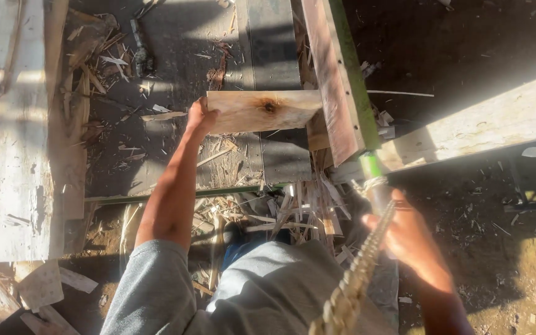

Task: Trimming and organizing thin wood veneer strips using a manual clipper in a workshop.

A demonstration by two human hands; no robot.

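Dirt floor [504, 273], strewn with chips and splinters. Large pale weathered board [7, 155] well left of the green-edged plank. Green-edged plank [342, 80] runs down from top centre, tilted, reddish face toward the left, green strip along its right edge. Sunlit pale beam [491, 124] just right of that plank's lower end, running up to the right. Short knotty wood piece [262, 110] lies crosswise, its right end butted against the plank's left face, dark knot near its middle. Heap of split offcuts [293, 214] below the plank's lower end. Left hand [201, 116] closed on the short piece's left end, arm outstretched. Right hand [407, 239] below the plank's foot, fingers wrapped around a green-handled tool [372, 169], blurred. Braided rope [352, 285] hangs just left of the right hand.
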